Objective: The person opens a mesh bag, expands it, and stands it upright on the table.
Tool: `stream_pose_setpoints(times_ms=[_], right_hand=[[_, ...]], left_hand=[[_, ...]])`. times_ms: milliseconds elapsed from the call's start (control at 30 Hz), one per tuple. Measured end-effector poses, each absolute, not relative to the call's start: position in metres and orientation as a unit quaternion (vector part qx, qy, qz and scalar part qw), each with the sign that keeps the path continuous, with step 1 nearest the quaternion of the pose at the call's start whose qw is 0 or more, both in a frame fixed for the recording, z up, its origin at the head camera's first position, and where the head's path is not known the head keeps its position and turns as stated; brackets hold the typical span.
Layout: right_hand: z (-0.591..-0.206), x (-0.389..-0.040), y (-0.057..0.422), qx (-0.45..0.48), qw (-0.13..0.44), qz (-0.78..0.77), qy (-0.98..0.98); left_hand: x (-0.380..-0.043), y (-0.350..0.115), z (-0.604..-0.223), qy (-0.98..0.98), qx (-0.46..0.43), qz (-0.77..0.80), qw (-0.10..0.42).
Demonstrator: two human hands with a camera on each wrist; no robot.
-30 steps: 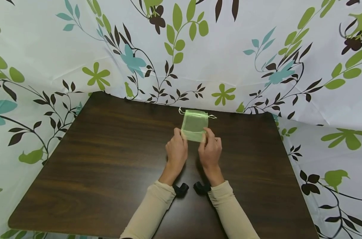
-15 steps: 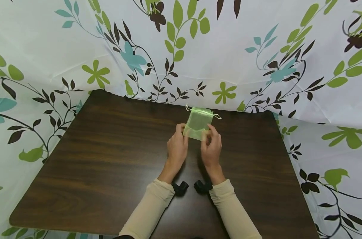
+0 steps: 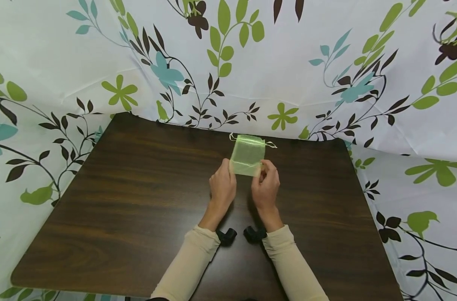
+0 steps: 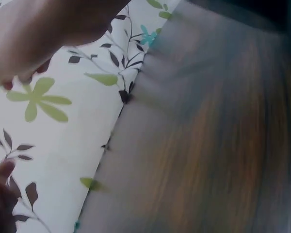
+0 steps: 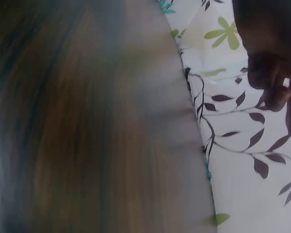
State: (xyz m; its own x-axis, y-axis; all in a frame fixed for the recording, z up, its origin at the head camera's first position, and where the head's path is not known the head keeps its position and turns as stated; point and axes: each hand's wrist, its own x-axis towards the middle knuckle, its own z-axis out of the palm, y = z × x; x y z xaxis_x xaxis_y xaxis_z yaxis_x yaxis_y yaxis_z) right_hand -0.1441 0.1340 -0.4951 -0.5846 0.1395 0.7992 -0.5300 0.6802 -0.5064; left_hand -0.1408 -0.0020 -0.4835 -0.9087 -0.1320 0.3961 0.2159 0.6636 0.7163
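Note:
A small sheer light-green drawstring pouch [image 3: 248, 152] shows in the head view, its cord loops sticking out at both upper corners. My left hand [image 3: 223, 184] pinches its lower left corner. At the lower right corner, the thumb and fingers of my right hand [image 3: 266, 184] grip the pouch. The bottom edge faces me and the gathered top points to the far side. In the left wrist view my left hand [image 4: 43, 39] fills the upper left corner; in the right wrist view my right hand [image 5: 274, 73] is dark at the upper right. Neither wrist view shows the pouch.
A dark wood-grain table [image 3: 138, 200] lies under both arms. White cloth [image 3: 288, 62] printed with leaves and flowers hangs behind its far edge and at the sides. Black wrist cameras [image 3: 227, 237] sit on the inner side of each wrist.
The pouch shifted right and tilted half a second ago, then came partly back left and straightened. Both hands moved slightly with it and kept their hold.

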Motion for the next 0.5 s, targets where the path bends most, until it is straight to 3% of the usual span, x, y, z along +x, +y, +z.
stream_pose_setpoints(times_ms=[167,333,500], right_hand=[[-0.497,-0.144,0.138,0.102,0.432,0.401,-0.801],[-0.500,-0.140,0.132,0.093,0.408,0.404,-0.814],[-0.498,-0.137,0.124,0.081,0.331,0.454,-0.823]], left_hand=[[-0.138,-0.007,-0.489,-0.869,-0.061,-0.460,0.174],[-0.133,-0.002,-0.489,-0.852,-0.023,-0.469,0.232],[-0.132,0.005,-0.490,-0.849,-0.014,-0.453,0.271]])
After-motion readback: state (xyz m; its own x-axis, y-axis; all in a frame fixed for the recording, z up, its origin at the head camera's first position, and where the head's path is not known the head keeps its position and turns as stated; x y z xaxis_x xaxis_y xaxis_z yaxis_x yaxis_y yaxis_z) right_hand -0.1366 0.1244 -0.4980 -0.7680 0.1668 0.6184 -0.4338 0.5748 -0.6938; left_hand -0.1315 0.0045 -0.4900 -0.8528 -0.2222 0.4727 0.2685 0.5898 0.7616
